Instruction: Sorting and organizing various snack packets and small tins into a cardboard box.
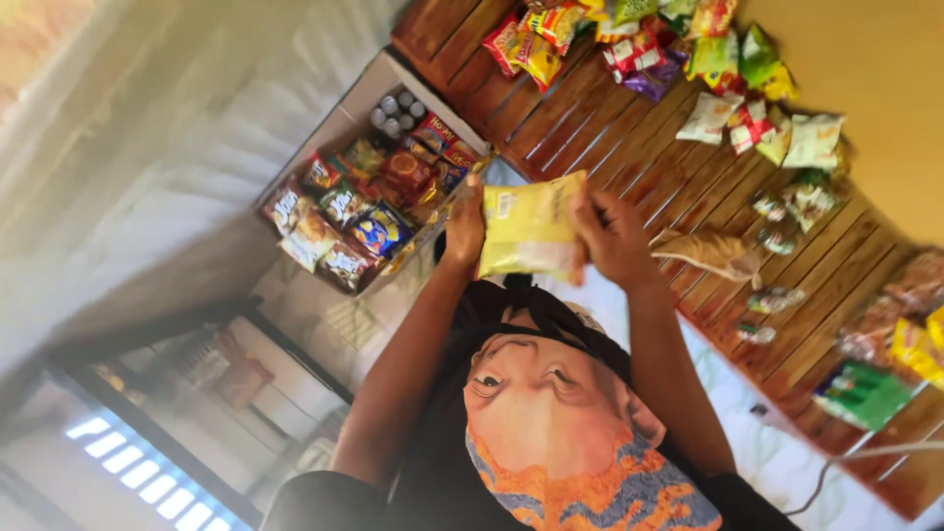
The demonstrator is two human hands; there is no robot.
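left hand (464, 228): fingers closed on the left edge of the yellow packet (531, 232)
right hand (612, 236): fingers curled on its right edge
packet: upright between both hands, pinched at both sides
beyond: box (346, 116) of snacks, wooden wall (629, 167) hung with packets

A flat yellow packet (531, 228) with a white label sits centre frame. Left of it, a box (295, 162) holds red, blue and brown packets. Red, yellow, green and white packets (708, 79) hang on the wooden wall.
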